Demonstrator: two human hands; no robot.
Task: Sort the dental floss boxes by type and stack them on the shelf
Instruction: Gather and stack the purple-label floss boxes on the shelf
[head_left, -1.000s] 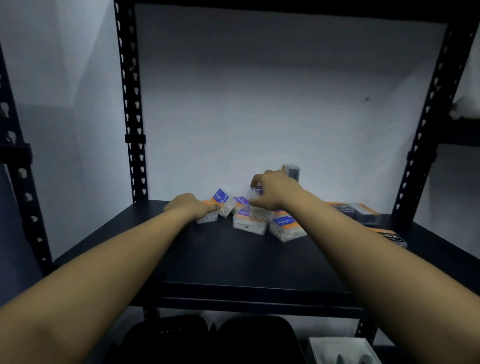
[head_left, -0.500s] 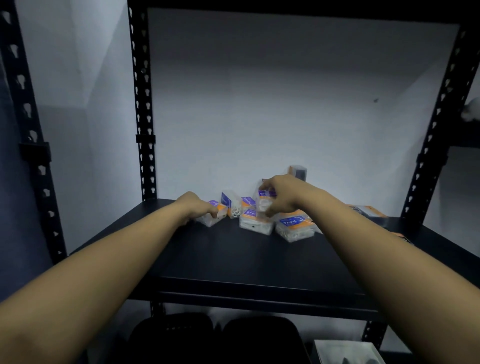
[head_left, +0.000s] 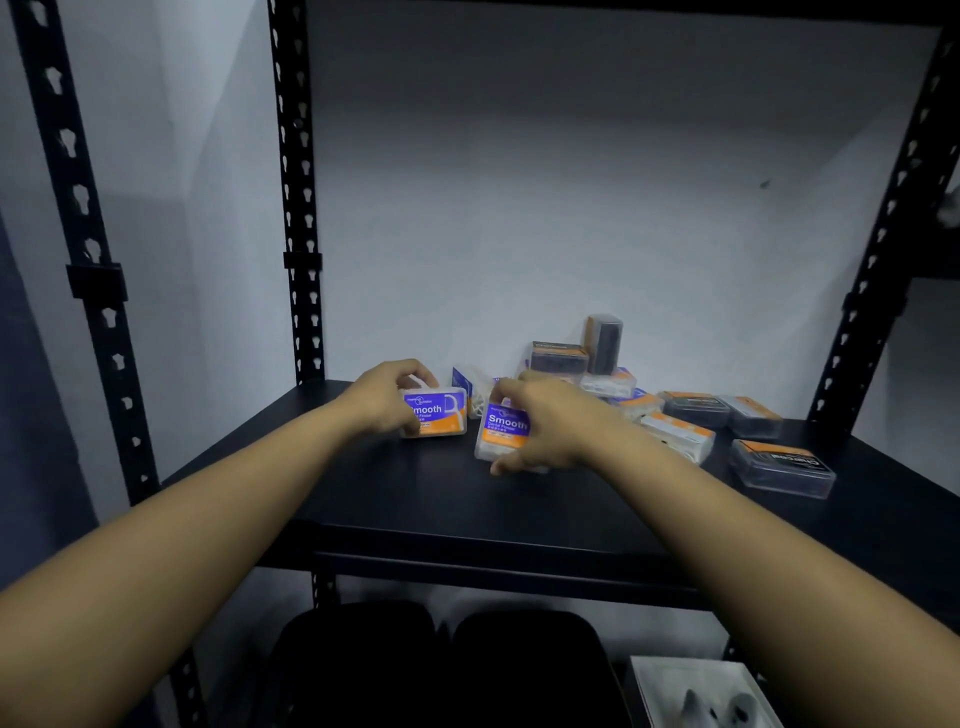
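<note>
My left hand (head_left: 382, 397) grips a clear floss box with a blue and orange "Smooth" label (head_left: 441, 414), tilted up with its face toward me. To its right, my right hand (head_left: 550, 423) holds a second "Smooth" box (head_left: 501, 431) the same way, just above the black shelf (head_left: 415, 499). Behind my hands lies a pile of more blue-labelled boxes (head_left: 608, 382) mixed with dark charcoal boxes (head_left: 558, 356); one dark box (head_left: 602, 344) stands upright at the back.
Further dark charcoal boxes (head_left: 782, 465) and a white-filled box (head_left: 678, 434) are scattered over the shelf's right side. Black perforated uprights (head_left: 296, 208) frame the bay, with a white wall behind. Below the shelf sit black rounded shapes (head_left: 441, 665) and a white tray (head_left: 696, 691).
Both hands have lifted a "Smooth" box each out of the pile and drawn them toward me, faces turned up. The camera has shifted, so more dark boxes show on the right.
</note>
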